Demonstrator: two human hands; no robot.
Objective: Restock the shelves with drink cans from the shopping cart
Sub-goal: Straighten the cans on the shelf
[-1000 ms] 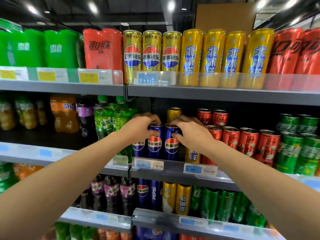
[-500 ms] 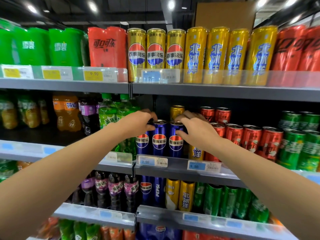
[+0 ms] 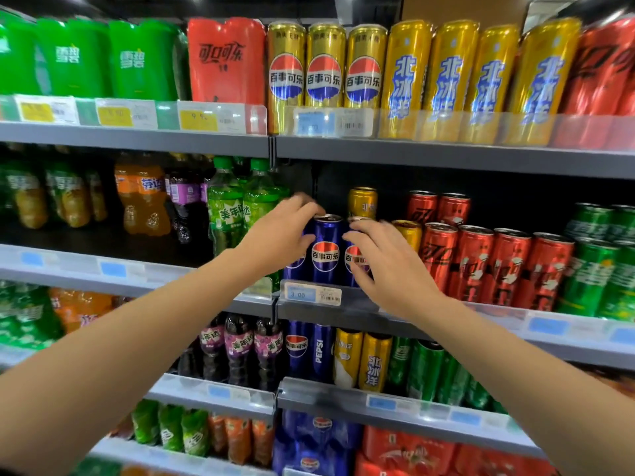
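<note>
Three blue Pepsi cans stand at the front of the second shelf (image 3: 347,305), above a 3.00 price tag (image 3: 311,293). The middle can (image 3: 325,252) stands free between my hands. My left hand (image 3: 283,231) curls over the top and side of the left blue can (image 3: 295,267), which it mostly hides. My right hand (image 3: 385,259) wraps the right blue can (image 3: 355,257), thumb on its front and fingers spread over its rim. Both cans rest on the shelf. The shopping cart is out of view.
Gold cans (image 3: 362,202) stand behind and to the right of the blue ones, then red cola cans (image 3: 470,262) and green cans (image 3: 591,276). Green bottles (image 3: 226,207) stand left of my left hand. The top shelf (image 3: 446,156) overhangs close above. The lower shelves hold more cans and bottles.
Both hands stay on the blue cans. The right hand has slid lower on its can and its fingers have spread. The view has shifted slightly.
</note>
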